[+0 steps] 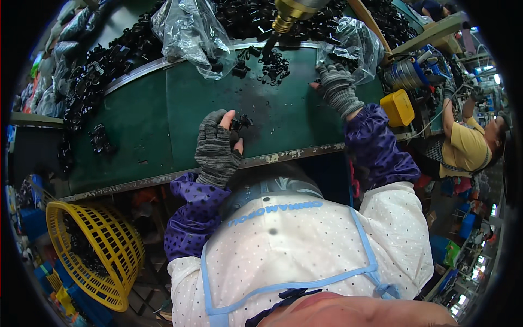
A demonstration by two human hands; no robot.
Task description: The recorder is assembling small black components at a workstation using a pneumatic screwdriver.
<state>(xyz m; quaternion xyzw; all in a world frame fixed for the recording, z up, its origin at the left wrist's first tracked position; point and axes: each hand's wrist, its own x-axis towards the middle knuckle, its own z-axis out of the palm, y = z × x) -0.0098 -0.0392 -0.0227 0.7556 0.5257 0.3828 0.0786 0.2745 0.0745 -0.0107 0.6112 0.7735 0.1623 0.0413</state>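
Note:
My left hand (pixel 217 146), in a grey striped glove with bare fingertips, is curled at the near part of the green tabletop (pixel 147 133). Small black plastic parts (pixel 243 122) show at its finger and thumb; the exact grip is partly hidden. My right hand (pixel 339 90), gloved alike, lies farther off to the right with its thumb held apart. Its fingers reach the lower edge of a clear plastic bag (pixel 362 46), and I see nothing held in them. A small heap of black parts (pixel 274 68) lies between the hands, farther away.
Over the far middle hangs a brass-fitted tool (pixel 283 20). Another clear bag (pixel 193 38) rests on the metal strip, with black parts heaped behind. A yellow container (pixel 397 108) stands right; a yellow basket (pixel 98 253) is at lower left. A co-worker (pixel 468 139) works at right.

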